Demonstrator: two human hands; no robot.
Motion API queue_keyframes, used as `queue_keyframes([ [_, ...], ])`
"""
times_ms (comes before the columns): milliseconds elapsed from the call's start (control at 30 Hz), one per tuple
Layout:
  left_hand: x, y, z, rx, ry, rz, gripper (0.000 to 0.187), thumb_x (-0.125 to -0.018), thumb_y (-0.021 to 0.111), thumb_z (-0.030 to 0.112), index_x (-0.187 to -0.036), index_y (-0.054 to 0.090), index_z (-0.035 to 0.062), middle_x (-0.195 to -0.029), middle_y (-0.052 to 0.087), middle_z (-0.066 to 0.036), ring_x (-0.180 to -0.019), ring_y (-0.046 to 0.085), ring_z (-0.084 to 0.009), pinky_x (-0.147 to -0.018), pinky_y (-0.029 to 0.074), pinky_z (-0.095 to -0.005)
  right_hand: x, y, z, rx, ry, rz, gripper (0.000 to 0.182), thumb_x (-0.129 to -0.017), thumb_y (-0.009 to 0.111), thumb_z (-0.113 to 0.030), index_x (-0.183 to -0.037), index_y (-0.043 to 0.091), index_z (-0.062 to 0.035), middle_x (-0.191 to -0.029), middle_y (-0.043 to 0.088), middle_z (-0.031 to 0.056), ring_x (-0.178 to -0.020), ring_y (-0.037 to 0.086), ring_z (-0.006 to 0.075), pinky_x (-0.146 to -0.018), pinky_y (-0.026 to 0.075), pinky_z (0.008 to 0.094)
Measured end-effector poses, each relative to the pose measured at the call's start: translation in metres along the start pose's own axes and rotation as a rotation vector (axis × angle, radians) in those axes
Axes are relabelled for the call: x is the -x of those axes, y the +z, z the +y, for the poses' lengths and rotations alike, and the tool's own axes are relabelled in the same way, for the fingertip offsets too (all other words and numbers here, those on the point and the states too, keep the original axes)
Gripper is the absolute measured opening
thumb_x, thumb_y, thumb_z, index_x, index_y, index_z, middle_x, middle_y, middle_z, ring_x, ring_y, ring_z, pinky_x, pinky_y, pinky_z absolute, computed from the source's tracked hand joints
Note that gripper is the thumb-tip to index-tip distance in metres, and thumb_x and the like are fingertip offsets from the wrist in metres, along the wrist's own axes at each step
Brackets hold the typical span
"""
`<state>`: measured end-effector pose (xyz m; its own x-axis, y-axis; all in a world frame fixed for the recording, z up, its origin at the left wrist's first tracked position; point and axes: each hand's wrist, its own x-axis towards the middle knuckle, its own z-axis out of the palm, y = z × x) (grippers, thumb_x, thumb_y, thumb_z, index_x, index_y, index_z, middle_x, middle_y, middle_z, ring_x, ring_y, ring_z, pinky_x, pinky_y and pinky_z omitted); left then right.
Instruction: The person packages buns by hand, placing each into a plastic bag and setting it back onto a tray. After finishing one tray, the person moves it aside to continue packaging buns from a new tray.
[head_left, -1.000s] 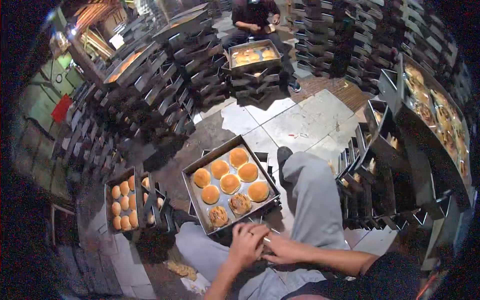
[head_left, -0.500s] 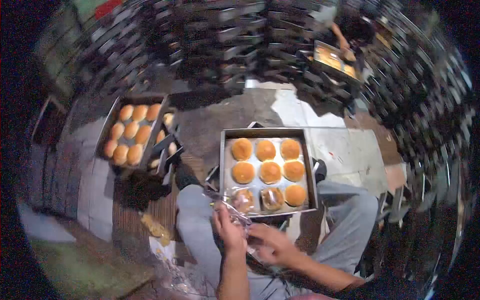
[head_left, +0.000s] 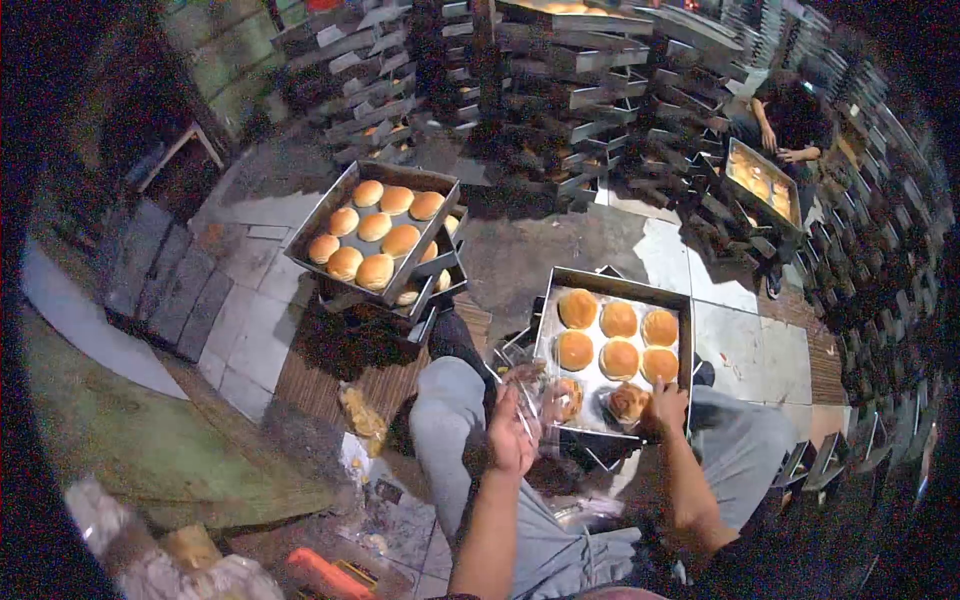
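A square metal tray point(head_left: 684, 345) of round golden buns point(head_left: 619, 320) stands in front of me, between my knees. Near its front left corner, my left hand point(head_left: 515, 430) is closed on clear plastic wrapping point(head_left: 527, 400). My right hand point(head_left: 665, 408) reaches over the front right corner, its fingers at a bun there; the bun is mostly hidden and the grip is unclear. Between my hands, a darker bun point(head_left: 628, 402) in clear plastic lies in the front row, with another wrapped bun point(head_left: 567, 398) to its left.
Stacked trays point(head_left: 300, 238) with oval buns stand at the left. At the far right a co-worker point(head_left: 790, 115) sits by another tray of buns point(head_left: 762, 186). Tall tray stacks point(head_left: 570, 100) line the back. An orange object point(head_left: 325, 572) and plastic bags point(head_left: 170, 550) lie at the lower left.
The view has shifted, so the trays appear elsewhere in the frame. My right hand has moved away from my left hand and up to the tray's front right corner.
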<state>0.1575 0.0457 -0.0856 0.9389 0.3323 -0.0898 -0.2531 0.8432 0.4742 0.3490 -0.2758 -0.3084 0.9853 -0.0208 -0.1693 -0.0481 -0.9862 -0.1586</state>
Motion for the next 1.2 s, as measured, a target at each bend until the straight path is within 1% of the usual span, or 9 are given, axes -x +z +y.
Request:
queue_keyframes([
  [67, 0.01, -0.009, -0.013, 0.033, -0.025, -0.025, 0.046, -0.105, 0.05, 0.036, -0.14, 0.045, 0.0081, -0.136, 0.059, -0.013, -0.115, 0.066, -0.0333, -0.089, 0.059, -0.0442, 0.016, -0.046, -0.038, -0.21, 0.232, -0.023, 0.075, -0.098, 0.044, -0.062, -0.134, 0.057, 0.003, -0.134, 0.052, 0.0355, -0.122, 0.053, 0.0506, -0.103, 0.045, 0.0558],
  [233, 0.031, -0.001, -0.033, -0.027, -0.094, 0.023, 0.046, -0.105, 0.048, 0.04, -0.141, 0.048, 0.0106, -0.133, 0.063, -0.012, -0.109, 0.068, -0.0321, -0.084, 0.06, -0.0434, 0.013, -0.027, -0.007, -0.509, 0.242, -0.21, 0.062, -0.073, 0.068, -0.049, -0.105, 0.073, 0.0035, -0.105, 0.071, 0.0299, -0.104, 0.069, 0.043, -0.093, 0.054, 0.047],
  [367, 0.027, 0.009, -0.036, -0.012, -0.133, 0.089, 0.049, -0.104, 0.05, 0.042, -0.141, 0.05, 0.0096, -0.129, 0.065, -0.009, -0.107, 0.068, -0.0272, -0.078, 0.058, -0.032, 0.066, -0.048, -0.008, -0.891, 0.004, -0.135, 0.062, -0.083, 0.065, -0.052, -0.112, 0.073, 0.0019, -0.099, 0.073, 0.0282, -0.097, 0.073, 0.037, -0.089, 0.054, 0.0426],
  [467, 0.019, 0.003, -0.023, 0.006, -0.073, 0.088, 0.046, -0.105, 0.048, 0.043, -0.141, 0.051, 0.0144, -0.136, 0.061, -0.017, -0.111, 0.068, -0.0356, -0.063, 0.06, -0.0307, 0.043, -0.035, 0.022, -1.106, 0.079, 0.046, 0.05, -0.093, 0.062, -0.042, -0.086, 0.069, 0.0072, -0.077, 0.068, 0.0184, -0.074, 0.065, 0.0266, -0.071, 0.053, 0.0434],
  [600, 0.011, 0.037, -0.015, -0.037, -0.011, 0.07, 0.046, -0.105, 0.048, 0.041, -0.142, 0.048, 0.014, -0.136, 0.06, -0.02, -0.12, 0.06, -0.0478, -0.089, 0.058, -0.0515, 0.146, -0.226, -0.022, -2.04, 0.027, -0.225, 0.053, -0.099, 0.064, -0.033, -0.14, 0.049, -0.0029, -0.105, 0.066, 0.0059, -0.085, 0.069, 0.0179, -0.067, 0.058, 0.031],
  [767, 0.0, 0.025, -0.034, 0.051, 0.006, 0.039, 0.045, -0.105, 0.046, 0.038, -0.14, 0.049, 0.0089, -0.142, 0.054, -0.022, -0.126, 0.053, -0.0547, -0.099, 0.05, -0.0664, 0.197, -0.263, -0.031, -1.49, -0.229, -0.848, 0.061, -0.09, 0.075, -0.017, -0.142, 0.048, 0.0006, -0.106, 0.07, 0.011, -0.066, 0.068, 0.0149, -0.047, 0.057, 0.0252],
  [967, 0.013, 0.016, -0.034, 0.304, -0.159, 0.001, 0.051, -0.105, 0.044, 0.045, -0.14, 0.048, 0.0089, -0.139, 0.057, -0.018, -0.119, 0.06, -0.0458, -0.099, 0.05, -0.0623, 0.213, -0.255, -0.113, -1.027, -0.809, -0.267, 0.052, -0.083, 0.078, -0.007, -0.131, 0.057, -0.0021, -0.116, 0.069, 0.0124, -0.1, 0.068, 0.0218, -0.085, 0.057, 0.0349],
  [1133, -0.001, -0.01, -0.043, 0.483, -0.227, 0.07, 0.065, -0.105, 0.037, 0.05, -0.142, 0.048, -0.0036, -0.133, 0.06, -0.023, -0.12, 0.061, -0.0391, -0.109, 0.044, -0.0519, 0.221, -0.223, -0.157, -0.631, -1.148, -0.182, 0.056, -0.088, 0.065, -0.001, -0.143, 0.052, -0.0057, -0.15, 0.048, 0.0203, -0.144, 0.04, 0.0396, -0.117, 0.036, 0.0459],
  [1200, 0.003, -0.008, -0.077, -0.078, 0.141, 0.235, 0.05, -0.106, 0.044, 0.044, -0.13, 0.057, 0.0019, -0.125, 0.063, -0.015, -0.114, 0.062, -0.0277, -0.102, 0.049, -0.0436, 0.21, -0.214, -0.166, -0.597, -0.994, -0.106, 0.058, -0.088, 0.065, -0.002, -0.144, 0.051, -0.0056, -0.151, 0.047, 0.0219, -0.145, 0.039, 0.0407, -0.12, 0.031, 0.047],
])
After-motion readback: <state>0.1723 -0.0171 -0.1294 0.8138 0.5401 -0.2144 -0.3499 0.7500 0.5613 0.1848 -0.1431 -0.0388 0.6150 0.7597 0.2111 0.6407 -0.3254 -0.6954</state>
